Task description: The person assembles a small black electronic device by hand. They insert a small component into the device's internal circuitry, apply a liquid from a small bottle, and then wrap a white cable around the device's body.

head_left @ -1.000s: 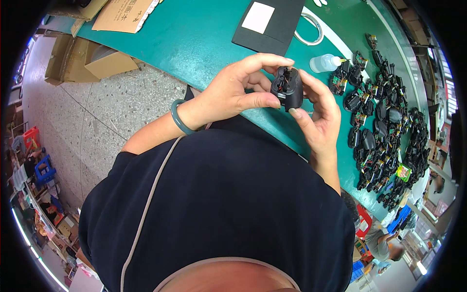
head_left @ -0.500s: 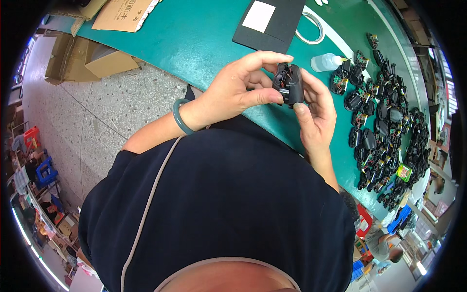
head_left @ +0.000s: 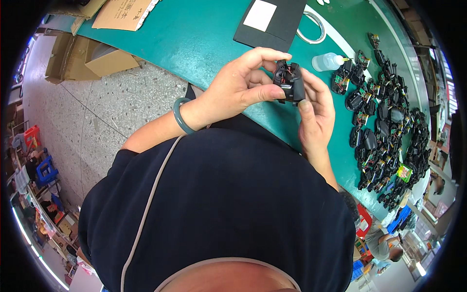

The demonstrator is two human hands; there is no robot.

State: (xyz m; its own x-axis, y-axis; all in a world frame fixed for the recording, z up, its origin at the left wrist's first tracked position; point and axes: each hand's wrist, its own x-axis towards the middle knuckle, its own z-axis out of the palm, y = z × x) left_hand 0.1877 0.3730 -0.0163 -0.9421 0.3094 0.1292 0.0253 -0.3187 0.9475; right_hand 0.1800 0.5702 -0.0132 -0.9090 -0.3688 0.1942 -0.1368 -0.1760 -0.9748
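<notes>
Between my hands, above the green table (head_left: 194, 53), is a small black plastic housing (head_left: 293, 87) with red wires showing in its opened top. My left hand (head_left: 245, 85) pinches its left side, thumb at the near edge and forefinger at the far edge. My right hand (head_left: 317, 109) cups the right side, its thumb at the near right corner and its fingers curled along the far right. Some fingertips are hidden behind the housing. To the right lie many similar black housings (head_left: 369, 141) with green circuit boards and wires.
A clear squeeze bottle (head_left: 327, 62) stands just beyond my right hand. Behind it are a tape roll (head_left: 318, 30) and a black folder (head_left: 282, 27) bearing a white paper. A cardboard piece (head_left: 121, 14) lies far left, with an open carton (head_left: 109, 63) below the table edge.
The housing has tilted a little in my hands, and its two halves look slightly further apart. My left fingers have shifted slightly up; my right thumb has moved a little up and right.
</notes>
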